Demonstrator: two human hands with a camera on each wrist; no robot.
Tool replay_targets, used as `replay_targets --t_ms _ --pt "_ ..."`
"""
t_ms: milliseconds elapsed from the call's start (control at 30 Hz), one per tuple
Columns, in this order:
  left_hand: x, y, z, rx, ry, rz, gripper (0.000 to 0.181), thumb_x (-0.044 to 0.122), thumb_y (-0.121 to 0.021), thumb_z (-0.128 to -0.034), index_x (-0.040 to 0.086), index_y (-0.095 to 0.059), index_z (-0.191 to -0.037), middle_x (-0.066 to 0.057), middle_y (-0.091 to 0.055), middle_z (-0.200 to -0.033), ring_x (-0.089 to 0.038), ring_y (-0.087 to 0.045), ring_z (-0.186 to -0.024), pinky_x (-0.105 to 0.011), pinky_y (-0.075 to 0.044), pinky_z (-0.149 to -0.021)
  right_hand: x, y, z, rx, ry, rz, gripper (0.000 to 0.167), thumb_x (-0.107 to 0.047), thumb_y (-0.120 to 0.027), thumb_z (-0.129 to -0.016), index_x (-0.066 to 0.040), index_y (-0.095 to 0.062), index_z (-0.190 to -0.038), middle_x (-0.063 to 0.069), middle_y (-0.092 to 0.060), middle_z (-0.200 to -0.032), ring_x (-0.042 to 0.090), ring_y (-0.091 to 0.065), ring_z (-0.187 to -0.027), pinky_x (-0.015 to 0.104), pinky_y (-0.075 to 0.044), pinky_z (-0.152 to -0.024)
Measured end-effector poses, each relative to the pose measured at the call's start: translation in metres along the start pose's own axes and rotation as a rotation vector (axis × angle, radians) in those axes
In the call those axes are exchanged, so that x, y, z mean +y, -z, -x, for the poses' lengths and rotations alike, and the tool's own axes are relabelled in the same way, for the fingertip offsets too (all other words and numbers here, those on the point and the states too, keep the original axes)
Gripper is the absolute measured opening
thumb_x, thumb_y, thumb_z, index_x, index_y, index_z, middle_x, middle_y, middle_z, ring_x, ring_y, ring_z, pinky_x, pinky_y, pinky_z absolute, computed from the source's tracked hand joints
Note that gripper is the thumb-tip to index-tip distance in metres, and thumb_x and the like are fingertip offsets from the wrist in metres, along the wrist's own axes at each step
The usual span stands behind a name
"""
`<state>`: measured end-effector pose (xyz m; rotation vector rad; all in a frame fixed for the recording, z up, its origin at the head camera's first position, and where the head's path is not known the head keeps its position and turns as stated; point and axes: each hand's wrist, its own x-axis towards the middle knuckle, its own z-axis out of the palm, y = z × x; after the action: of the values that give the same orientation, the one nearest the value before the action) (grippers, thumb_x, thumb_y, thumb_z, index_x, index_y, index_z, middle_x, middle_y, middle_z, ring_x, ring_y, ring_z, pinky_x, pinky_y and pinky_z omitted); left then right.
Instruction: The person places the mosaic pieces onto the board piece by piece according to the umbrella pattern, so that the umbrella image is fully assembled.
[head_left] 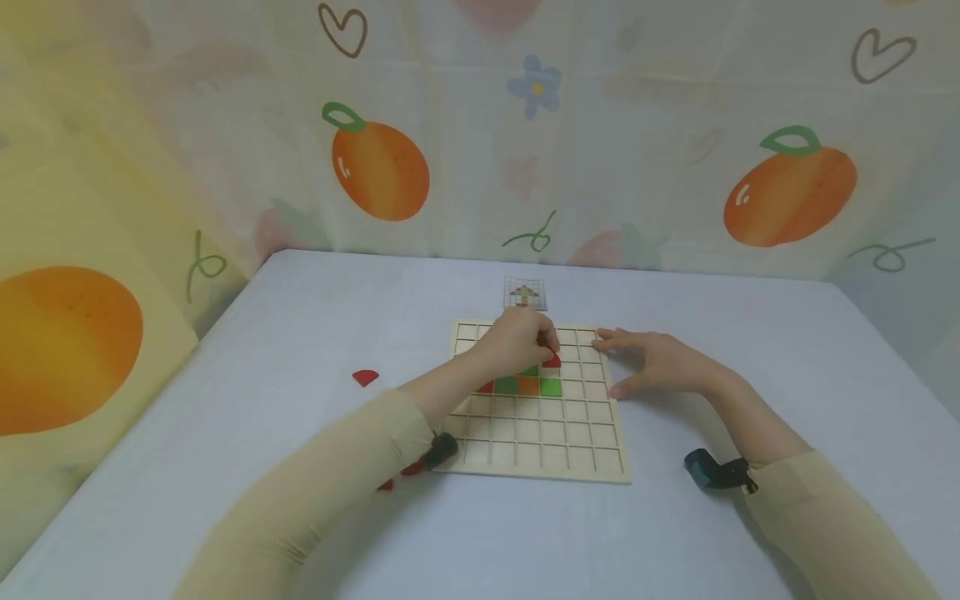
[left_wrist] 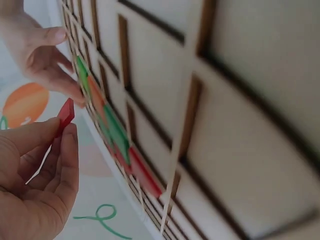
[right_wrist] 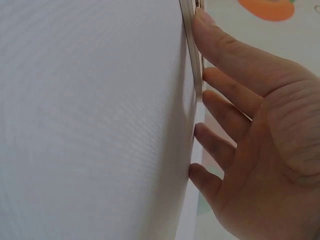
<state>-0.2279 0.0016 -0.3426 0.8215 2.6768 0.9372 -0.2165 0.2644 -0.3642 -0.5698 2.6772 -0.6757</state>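
Over the upper middle of a wooden grid board, my left hand pinches a red quarter-round tile between thumb and fingers. In the left wrist view the tile is held up on edge, apart from the grid. Below it, a row on the board has a red tile, a green tile, an orange tile and a light green tile. My right hand touches the board's right edge, fingers spread. The left hand and forearm hide part of the board.
A small card with a gridded, coloured tree-like picture lies behind the board. One loose red tile is on the white table to the left; more red pieces lie partly hidden by the left sleeve.
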Motion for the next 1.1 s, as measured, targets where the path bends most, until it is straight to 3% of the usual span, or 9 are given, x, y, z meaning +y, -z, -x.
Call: replay_targets --t_ms 233,767,1100 --pt "-0.006 -0.010 -0.005 -0.032 0.019 0.000 0.007 0.004 -0.073 -0.0953 0.005 -0.078 -0.092 -0.009 -0.079 -0.098 -0.013 -0.063 -0.085 -0.021 -0.052 -0.077 0.001 0.000 0.002 0.008 0.003 0.004 0.082 -0.043 -0.086 -0.083 -0.015 -0.054 -0.153 0.008 -0.037 -0.169 0.043 -0.026 -0.159 0.070 -0.026 -0.123" --pt "-0.008 -0.015 -0.003 -0.057 0.008 -0.074 0.010 0.005 -0.072 -0.0962 0.005 -0.081 -0.099 -0.008 -0.081 -0.103 -0.018 -0.070 -0.095 -0.026 -0.057 -0.086 0.000 0.000 0.003 0.009 0.005 -0.001 0.084 -0.043 -0.087 -0.082 -0.013 -0.054 -0.153 0.009 -0.037 -0.169 0.043 -0.026 -0.159 0.068 -0.026 -0.123" --pt "-0.011 -0.015 -0.006 -0.050 0.006 -0.067 0.011 0.007 -0.072 -0.0969 0.005 -0.081 -0.104 -0.008 -0.080 -0.106 -0.018 -0.068 -0.096 -0.026 -0.056 -0.086 0.000 0.000 0.003 0.012 0.010 0.001 0.083 -0.043 -0.087 -0.082 -0.013 -0.054 -0.152 0.009 -0.037 -0.169 0.042 -0.027 -0.159 0.068 -0.027 -0.123"
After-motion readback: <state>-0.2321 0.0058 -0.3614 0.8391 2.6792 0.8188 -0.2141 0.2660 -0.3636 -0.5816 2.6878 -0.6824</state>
